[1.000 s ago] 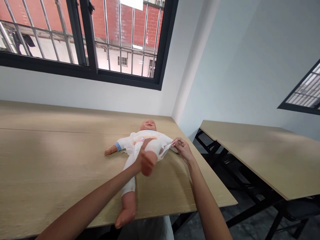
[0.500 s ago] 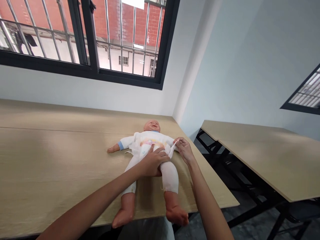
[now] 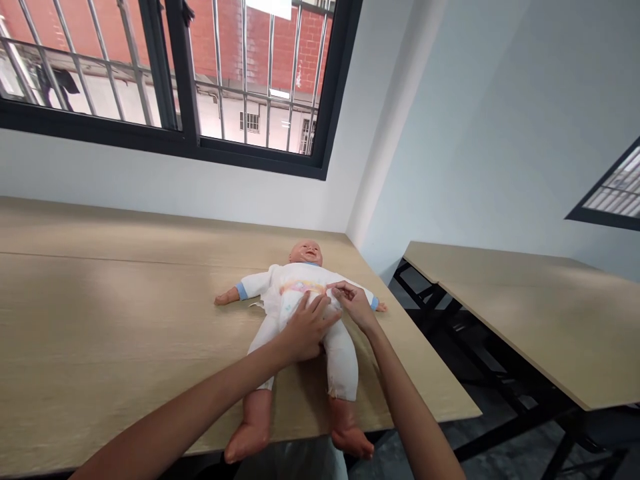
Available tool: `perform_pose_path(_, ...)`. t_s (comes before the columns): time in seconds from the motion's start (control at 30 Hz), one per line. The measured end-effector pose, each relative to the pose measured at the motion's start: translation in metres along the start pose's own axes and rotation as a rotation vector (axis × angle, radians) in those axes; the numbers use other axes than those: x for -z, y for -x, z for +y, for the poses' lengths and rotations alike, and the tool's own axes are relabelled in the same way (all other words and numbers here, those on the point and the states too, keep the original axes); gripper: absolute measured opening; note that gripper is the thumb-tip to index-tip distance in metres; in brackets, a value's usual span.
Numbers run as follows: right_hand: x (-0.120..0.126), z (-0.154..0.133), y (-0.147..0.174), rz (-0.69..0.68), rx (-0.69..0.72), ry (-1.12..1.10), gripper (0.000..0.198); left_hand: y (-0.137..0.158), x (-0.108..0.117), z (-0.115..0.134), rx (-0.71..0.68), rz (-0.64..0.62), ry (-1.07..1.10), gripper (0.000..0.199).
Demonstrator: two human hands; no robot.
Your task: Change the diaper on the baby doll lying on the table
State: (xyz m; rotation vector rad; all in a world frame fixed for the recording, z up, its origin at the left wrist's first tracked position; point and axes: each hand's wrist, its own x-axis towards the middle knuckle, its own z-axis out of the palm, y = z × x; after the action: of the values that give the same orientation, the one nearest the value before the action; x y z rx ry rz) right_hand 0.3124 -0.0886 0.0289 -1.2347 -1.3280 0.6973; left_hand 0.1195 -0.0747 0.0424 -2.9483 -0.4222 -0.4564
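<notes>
A baby doll (image 3: 343, 363) in a white suit with blue cuffs lies on its back on the wooden table, feet toward me. Around its hips is a white diaper (image 3: 289, 305) with a coloured band across the waist. My left hand (image 3: 309, 329) rests with fingers spread on the diaper's front, between the doll's legs. Over the right side of the waistband, my right hand (image 3: 353, 305) pinches the diaper's side tab; its fingertips mostly hide the tab. The other side's loose white edge sticks out at the left hip.
The doll lies near the right corner of the table (image 3: 125, 320). Across a gap on the right stands a second table (image 3: 525, 300) with a black frame. Behind are a white wall and a barred window (image 3: 255, 150).
My right hand has moved left and inward, bringing the diaper tab from beside the hip onto the front. The doll's arm on that side now shows. My left hand stays on the diaper.
</notes>
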Motion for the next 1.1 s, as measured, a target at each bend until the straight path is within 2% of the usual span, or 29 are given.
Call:
perform_pose_path(0.17, -0.004, 0.005, -0.001, 0.03, 0.037, 0.006, 0.039, 0.0, 0.006, 0.005, -0.035, -0.008, -0.048, 0.061)
perform_pose_path(0.37, -0.013, 0.006, -0.001, 0.095, 0.068, 0.095, 0.034, 0.001, 0.001, 0.004, -0.102, -0.009, -0.05, 0.066)
perform_pose_path(0.6, -0.018, 0.004, 0.0, 0.148, 0.069, 0.121, 0.033, 0.003, -0.002, 0.005, 0.07, -0.019, -0.035, 0.075)
perform_pose_path(0.9, -0.017, 0.017, -0.002, 0.213, 0.063, 0.239, 0.036, -0.004, -0.002, 0.007, 0.115, -0.026, 0.055, 0.07)
perform_pose_path(1.1, -0.015, 0.024, -0.005, 0.252, -0.008, 0.045, 0.043, -0.002, -0.002, 0.005, 0.096, -0.015, 0.042, 0.075)
